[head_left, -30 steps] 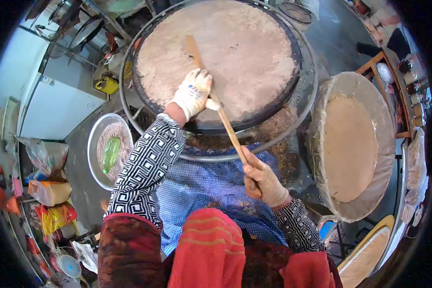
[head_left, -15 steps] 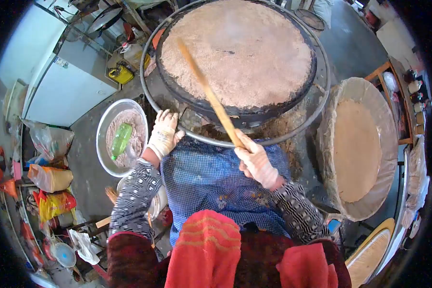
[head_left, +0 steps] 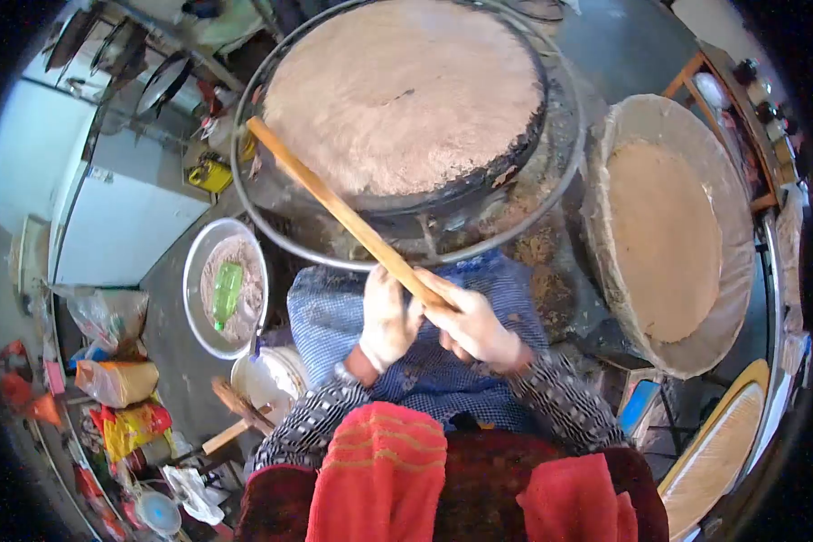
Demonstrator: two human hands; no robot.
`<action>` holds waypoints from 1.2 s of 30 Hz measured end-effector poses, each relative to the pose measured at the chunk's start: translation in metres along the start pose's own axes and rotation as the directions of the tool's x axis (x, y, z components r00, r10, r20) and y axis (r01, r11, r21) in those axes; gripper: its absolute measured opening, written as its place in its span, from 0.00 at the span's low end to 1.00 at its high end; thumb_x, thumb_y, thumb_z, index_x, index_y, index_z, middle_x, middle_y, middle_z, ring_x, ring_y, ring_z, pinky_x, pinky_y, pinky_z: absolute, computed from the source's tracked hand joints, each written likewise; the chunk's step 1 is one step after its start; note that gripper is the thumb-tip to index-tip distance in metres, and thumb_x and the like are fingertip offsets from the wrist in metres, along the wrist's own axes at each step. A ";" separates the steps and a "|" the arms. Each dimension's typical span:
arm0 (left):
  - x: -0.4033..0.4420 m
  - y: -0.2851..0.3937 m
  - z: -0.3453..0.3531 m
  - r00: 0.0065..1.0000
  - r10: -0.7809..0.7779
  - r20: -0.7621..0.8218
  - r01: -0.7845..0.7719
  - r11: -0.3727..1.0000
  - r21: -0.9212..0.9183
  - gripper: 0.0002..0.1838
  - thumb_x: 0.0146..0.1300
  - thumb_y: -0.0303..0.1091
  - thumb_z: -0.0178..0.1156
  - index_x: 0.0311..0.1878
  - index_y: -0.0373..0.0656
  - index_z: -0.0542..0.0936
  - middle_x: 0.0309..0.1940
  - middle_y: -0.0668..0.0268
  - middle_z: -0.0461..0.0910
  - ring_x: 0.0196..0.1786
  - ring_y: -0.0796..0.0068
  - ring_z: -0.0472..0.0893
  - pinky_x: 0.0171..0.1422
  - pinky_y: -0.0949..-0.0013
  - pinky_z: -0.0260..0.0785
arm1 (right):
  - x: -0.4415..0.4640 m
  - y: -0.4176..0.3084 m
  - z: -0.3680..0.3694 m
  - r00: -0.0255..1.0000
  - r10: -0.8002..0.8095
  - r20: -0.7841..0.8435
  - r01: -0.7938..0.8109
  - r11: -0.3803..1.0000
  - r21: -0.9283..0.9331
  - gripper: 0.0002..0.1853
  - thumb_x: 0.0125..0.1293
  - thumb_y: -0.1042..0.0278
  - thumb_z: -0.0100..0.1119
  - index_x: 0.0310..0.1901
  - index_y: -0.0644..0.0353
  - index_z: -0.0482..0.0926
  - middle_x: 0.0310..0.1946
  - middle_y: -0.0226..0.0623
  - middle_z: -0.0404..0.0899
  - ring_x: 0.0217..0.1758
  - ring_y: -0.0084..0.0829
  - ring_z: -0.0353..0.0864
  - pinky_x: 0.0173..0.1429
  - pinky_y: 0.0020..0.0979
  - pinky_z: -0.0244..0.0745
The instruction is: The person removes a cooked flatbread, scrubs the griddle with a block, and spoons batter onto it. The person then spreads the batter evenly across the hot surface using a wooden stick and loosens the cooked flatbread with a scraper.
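Observation:
My right hand (head_left: 479, 328), in a whitish glove, is closed round the lower end of a long flat wooden stick (head_left: 334, 210). Right beside it my left hand (head_left: 388, 321), also gloved, is up against the stick's lower part with its fingers partly hidden. The stick slants up and left, its far end over the left rim of a large round griddle (head_left: 531, 144). A pinkish-brown layer of batter (head_left: 397, 90) covers the griddle, with a small dark mark near its middle and a ragged front right edge. A metal ring (head_left: 289, 246) surrounds the griddle.
Left stands a metal basin (head_left: 190, 294) of pinkish mash holding a green plastic bottle (head_left: 228, 294). Below it is a white bucket (head_left: 275, 375). A large plastic-lined tub (head_left: 605, 226) with brown contents stands right. Bags (head_left: 117, 384) crowd the left side.
My left hand has left the ring beside the basin and come to the stick next to my right hand. The stick's far end has swung left and down. The view has shifted slightly.

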State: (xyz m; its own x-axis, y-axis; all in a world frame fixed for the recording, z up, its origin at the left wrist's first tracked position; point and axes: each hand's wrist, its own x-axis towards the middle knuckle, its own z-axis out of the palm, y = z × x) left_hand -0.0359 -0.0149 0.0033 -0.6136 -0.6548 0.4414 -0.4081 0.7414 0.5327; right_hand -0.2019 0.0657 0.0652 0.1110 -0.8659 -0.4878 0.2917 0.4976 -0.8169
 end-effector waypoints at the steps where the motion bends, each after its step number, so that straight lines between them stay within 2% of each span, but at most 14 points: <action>1: 0.015 0.010 -0.007 0.994 0.034 -0.100 -0.028 0.998 0.055 0.29 0.59 0.33 0.60 0.62 0.31 0.67 0.57 0.41 0.70 0.63 0.38 0.67 0.69 0.43 0.57 | -0.014 0.016 -0.017 0.985 -0.140 -0.097 0.130 0.987 -0.098 0.29 0.69 0.70 0.54 0.72 0.47 0.65 0.24 0.25 0.74 0.16 0.15 0.70 0.17 0.20 0.65; 3: 0.059 0.022 -0.018 0.992 0.110 -0.058 -0.103 0.989 0.103 0.30 0.63 0.35 0.57 0.65 0.30 0.65 0.63 0.42 0.67 0.67 0.38 0.64 0.74 0.45 0.54 | -0.049 0.038 -0.035 0.944 -0.272 -0.185 0.232 0.950 -0.210 0.28 0.69 0.70 0.55 0.71 0.48 0.66 0.24 0.25 0.75 0.16 0.16 0.70 0.17 0.20 0.66; 5: 0.132 0.029 -0.012 0.952 0.277 0.126 -0.290 0.952 0.095 0.32 0.64 0.42 0.56 0.65 0.29 0.66 0.63 0.41 0.67 0.68 0.38 0.63 0.75 0.45 0.51 | -0.094 0.032 -0.039 0.929 -0.061 -0.366 0.041 0.997 -0.062 0.29 0.69 0.73 0.52 0.72 0.49 0.63 0.25 0.26 0.75 0.15 0.16 0.69 0.17 0.21 0.65; 8: 0.207 0.032 0.043 0.806 0.490 0.332 -0.532 0.846 0.043 0.42 0.59 0.58 0.58 0.64 0.29 0.66 0.64 0.41 0.67 0.71 0.42 0.61 0.77 0.48 0.49 | -0.114 0.037 -0.030 0.830 0.026 -0.557 0.105 0.974 0.203 0.31 0.70 0.74 0.50 0.74 0.50 0.59 0.22 0.25 0.71 0.14 0.16 0.66 0.16 0.22 0.65; 10: 0.231 0.016 0.100 0.731 0.472 0.494 -0.603 0.784 0.144 0.48 0.51 0.64 0.60 0.64 0.30 0.67 0.65 0.43 0.67 0.71 0.44 0.62 0.77 0.52 0.51 | -0.106 0.025 -0.033 0.822 0.077 -0.564 0.104 0.954 0.282 0.32 0.71 0.73 0.49 0.76 0.51 0.54 0.20 0.25 0.68 0.13 0.17 0.64 0.15 0.23 0.62; 14: 0.276 -0.012 0.097 0.740 0.333 0.584 -0.538 0.815 0.217 0.48 0.41 0.66 0.64 0.56 0.31 0.74 0.60 0.46 0.73 0.68 0.44 0.67 0.76 0.54 0.54 | -0.067 0.015 -0.073 0.942 -0.011 -0.336 0.158 0.898 0.411 0.32 0.73 0.64 0.48 0.76 0.46 0.53 0.15 0.24 0.60 0.12 0.17 0.57 0.15 0.24 0.53; 18: 0.281 -0.078 0.071 0.828 0.273 0.491 -0.464 0.825 0.324 0.48 0.42 0.68 0.62 0.54 0.30 0.75 0.58 0.45 0.74 0.67 0.45 0.67 0.76 0.54 0.54 | -0.027 -0.009 -0.089 0.998 -0.021 -0.066 0.057 0.795 0.604 0.28 0.74 0.61 0.49 0.74 0.38 0.57 0.14 0.21 0.54 0.12 0.16 0.52 0.16 0.22 0.51; 22: 0.253 -0.125 0.012 0.870 0.109 0.480 -0.346 0.829 0.439 0.49 0.44 0.68 0.61 0.56 0.28 0.73 0.60 0.43 0.72 0.68 0.44 0.66 0.76 0.53 0.54 | 0.014 -0.025 -0.069 0.996 -0.018 0.091 -0.032 0.855 0.518 0.28 0.75 0.63 0.47 0.75 0.42 0.57 0.14 0.21 0.56 0.11 0.16 0.54 0.17 0.22 0.53; 25: 0.204 -0.154 -0.046 0.919 0.098 0.381 -0.316 0.760 0.568 0.44 0.48 0.60 0.64 0.57 0.29 0.72 0.58 0.43 0.73 0.67 0.47 0.68 0.76 0.54 0.55 | 0.047 -0.016 -0.041 0.987 -0.070 0.146 0.045 0.985 0.166 0.31 0.73 0.65 0.49 0.75 0.54 0.54 0.15 0.23 0.63 0.12 0.16 0.62 0.16 0.21 0.58; 28: 0.147 -0.196 -0.092 0.928 -0.043 0.370 -0.213 0.753 0.623 0.46 0.52 0.55 0.65 0.63 0.26 0.65 0.63 0.40 0.68 0.69 0.43 0.64 0.77 0.52 0.52 | 0.064 -0.009 0.001 0.990 0.039 0.133 -0.052 0.994 0.096 0.31 0.72 0.69 0.52 0.74 0.45 0.59 0.25 0.23 0.70 0.15 0.17 0.65 0.17 0.23 0.62; 31: 0.084 -0.184 -0.116 0.968 -0.046 0.246 -0.100 0.830 0.549 0.48 0.54 0.55 0.63 0.66 0.24 0.60 0.65 0.33 0.62 0.70 0.34 0.60 0.77 0.47 0.50 | 0.068 0.039 0.025 0.965 -0.240 0.102 0.255 0.951 -0.176 0.28 0.70 0.69 0.56 0.70 0.42 0.67 0.24 0.27 0.73 0.17 0.20 0.70 0.22 0.26 0.70; 32: 0.070 -0.176 -0.114 0.973 -0.043 0.227 -0.101 0.803 0.587 0.49 0.53 0.55 0.64 0.66 0.24 0.59 0.64 0.33 0.62 0.70 0.35 0.60 0.76 0.46 0.50 | 0.053 0.037 0.026 0.991 -0.118 0.058 0.128 0.971 -0.204 0.29 0.67 0.69 0.60 0.70 0.44 0.67 0.22 0.30 0.75 0.19 0.22 0.74 0.26 0.29 0.74; 34: 0.061 -0.146 -0.091 0.981 0.081 0.179 -0.164 0.837 0.523 0.50 0.51 0.58 0.65 0.65 0.24 0.61 0.64 0.35 0.63 0.70 0.36 0.61 0.76 0.46 0.50 | 0.036 0.092 0.007 0.747 -0.665 -0.014 0.580 0.661 -0.476 0.30 0.66 0.69 0.60 0.70 0.47 0.67 0.24 0.34 0.79 0.21 0.23 0.78 0.29 0.30 0.76; 36: 0.101 -0.061 -0.060 0.975 0.135 0.179 -0.187 0.931 0.313 0.49 0.51 0.59 0.66 0.64 0.25 0.64 0.64 0.38 0.66 0.69 0.38 0.63 0.76 0.47 0.50 | -0.017 0.099 -0.031 0.622 -0.783 0.022 0.574 0.437 -0.693 0.29 0.68 0.66 0.58 0.70 0.52 0.67 0.30 0.39 0.83 0.24 0.25 0.81 0.31 0.31 0.78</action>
State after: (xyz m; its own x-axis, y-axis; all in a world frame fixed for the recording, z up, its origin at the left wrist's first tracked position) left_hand -0.0322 -0.1358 0.0589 -0.7739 -0.5117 0.3731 -0.4770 0.8586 0.1881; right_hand -0.2048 0.1318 -0.0170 -0.1387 -0.9292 0.3425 -0.4667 -0.2437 -0.8502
